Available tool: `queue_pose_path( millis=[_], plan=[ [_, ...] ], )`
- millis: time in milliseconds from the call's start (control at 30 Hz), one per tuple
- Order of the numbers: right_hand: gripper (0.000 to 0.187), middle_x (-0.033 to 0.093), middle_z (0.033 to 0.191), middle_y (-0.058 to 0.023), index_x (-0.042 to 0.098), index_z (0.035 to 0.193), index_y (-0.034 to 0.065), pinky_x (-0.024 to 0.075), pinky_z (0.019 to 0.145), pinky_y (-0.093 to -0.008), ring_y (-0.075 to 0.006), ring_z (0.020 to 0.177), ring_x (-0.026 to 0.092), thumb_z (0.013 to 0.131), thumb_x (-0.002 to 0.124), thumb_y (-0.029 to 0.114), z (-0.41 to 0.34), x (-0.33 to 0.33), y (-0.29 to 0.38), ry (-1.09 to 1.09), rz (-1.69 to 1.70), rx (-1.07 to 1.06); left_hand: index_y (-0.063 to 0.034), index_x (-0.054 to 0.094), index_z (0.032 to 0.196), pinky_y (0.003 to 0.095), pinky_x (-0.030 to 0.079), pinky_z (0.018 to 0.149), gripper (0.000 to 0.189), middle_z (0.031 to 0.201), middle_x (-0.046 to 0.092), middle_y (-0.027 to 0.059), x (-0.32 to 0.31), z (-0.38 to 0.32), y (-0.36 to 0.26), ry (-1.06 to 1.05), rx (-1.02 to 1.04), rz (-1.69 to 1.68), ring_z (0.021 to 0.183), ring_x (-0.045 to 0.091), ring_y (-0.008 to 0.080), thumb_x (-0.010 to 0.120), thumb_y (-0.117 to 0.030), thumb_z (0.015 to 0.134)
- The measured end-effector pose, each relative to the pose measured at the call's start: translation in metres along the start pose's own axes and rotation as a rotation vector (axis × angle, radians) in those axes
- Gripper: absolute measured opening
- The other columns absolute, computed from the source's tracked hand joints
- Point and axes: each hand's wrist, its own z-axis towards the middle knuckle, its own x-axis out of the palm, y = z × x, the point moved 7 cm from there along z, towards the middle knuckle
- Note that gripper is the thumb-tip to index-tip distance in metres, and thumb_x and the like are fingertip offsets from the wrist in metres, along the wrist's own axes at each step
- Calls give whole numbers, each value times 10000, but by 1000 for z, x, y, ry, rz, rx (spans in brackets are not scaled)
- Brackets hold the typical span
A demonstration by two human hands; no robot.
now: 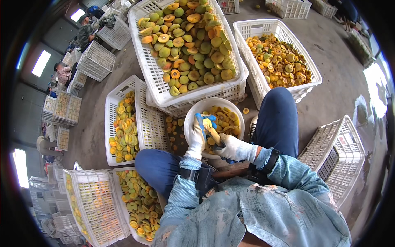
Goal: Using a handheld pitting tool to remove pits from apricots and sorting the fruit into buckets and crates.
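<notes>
My left hand (198,134), in a white glove with blue fingers, holds a yellow-green piece of fruit (207,123) above a round white basin (189,114). My right hand (230,147), gloved the same way, is closed on the handle of a small tool (215,136), whose far end meets the fruit; its tip is hidden. Orange-yellow fruit pieces (230,119) lie in the basin between my knees. Beyond it stands a large white plastic crate (162,92) of halved green and orange fruit (185,46), stacked on another crate.
A white crate (268,22) of small fruit pieces stands at the upper right. More fruit-filled crates (111,154) are at my left, and a tilted crate (342,166) is at my right. People (85,34) and stacked crates (97,58) occupy the far left. One fruit piece (245,110) lies on the floor.
</notes>
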Motion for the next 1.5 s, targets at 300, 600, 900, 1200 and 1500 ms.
queue_pose_path(
  millis=[300, 600, 900, 1200, 1500],
  plan=[
    [215, 536, 615, 16, 540, 995, 51, 392, 383, -229, -81, 507, 532, 816, 614, 144, -19, 14, 10, 356, 405, 278, 16, 611, 833, 285, 511, 604, 562, 734, 639, 104, 0, 2, 24, 341, -343, 61, 618, 614, 178, 442, -517, 887],
    [261, 599, 795, -8, 607, 943, 16, 441, 617, -252, -93, 700, 547, 743, 678, 167, -24, 28, -2, 491, 562, 15, 21, 621, 738, 322, 515, 602, 565, 695, 632, 130, 6, 5, 25, 536, -365, 143, 613, 621, 213, 508, -521, 850],
    [218, 557, 729, -103, 608, 960, 68, 443, 625, -299, -259, 683, 566, 747, 635, 101, -28, 25, 10, 396, 633, 264, 31, 598, 792, 283, 488, 525, 602, 706, 620, 134, 7, 0, 23, 192, -242, -126, 583, 597, 199, 409, -531, 895],
    [437, 563, 757, -59, 511, 1038, 76, 434, 465, -278, -157, 591, 549, 898, 344, 455, -30, 35, 2, 634, 588, 112, 6, 569, 710, 322, 472, 509, 552, 634, 566, 141, 20, -5, 12, 546, -300, 51, 515, 548, 215, 401, -477, 916],
    [252, 601, 797, -11, 592, 1008, 20, 446, 594, -236, -70, 695, 545, 801, 669, 142, -25, 36, -4, 316, 881, 351, 5, 624, 845, 233, 475, 425, 648, 677, 624, 118, 7, -1, 31, 96, -236, -337, 460, 561, 170, 391, -600, 866]
  ],
)
